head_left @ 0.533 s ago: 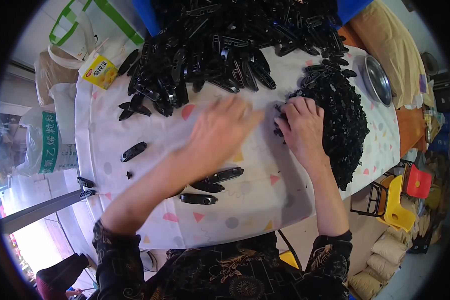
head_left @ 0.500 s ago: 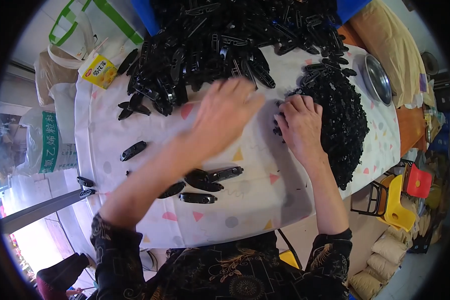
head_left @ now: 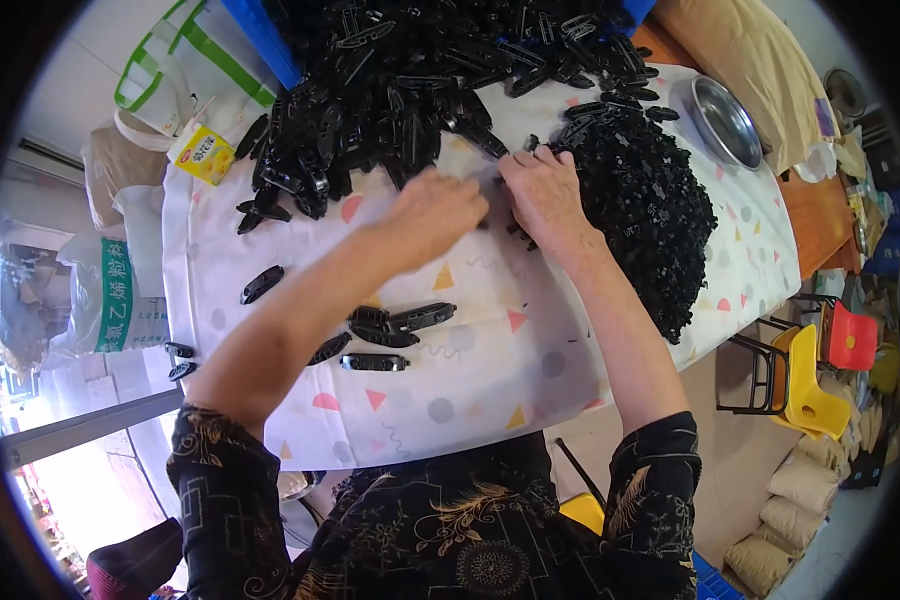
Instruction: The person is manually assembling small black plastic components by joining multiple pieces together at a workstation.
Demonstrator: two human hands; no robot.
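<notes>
My left hand (head_left: pixel 436 218) is over the table, its fingers curled together and slightly blurred. What it pinches, if anything, is hidden. Close by on its right, my right hand (head_left: pixel 550 197) has its fingers bent down at the left edge of a heap of tiny black plastic pieces (head_left: pixel 645 225). Whatever those fingertips hold is covered by the hand. Beyond my hands spreads a big pile of long, oval black plastic parts (head_left: pixel 400 100). Several similar black parts (head_left: pixel 374 362) lie in a loose group below my left forearm, and a single one (head_left: pixel 262 285) lies left of it.
A patterned white tablecloth (head_left: pixel 470 400) covers the table. A metal bowl (head_left: pixel 727 122) stands at the far right beside a tan sack (head_left: pixel 745 70). At the far left are a yellow drink carton (head_left: pixel 202 155) and a green-edged bag (head_left: pixel 138 85). Yellow (head_left: pixel 805 385) and red chairs stand right.
My left hand has come back nearer from the far pile. My right hand has shifted left, so the two hands are closer together. The whole view has shifted a little.
</notes>
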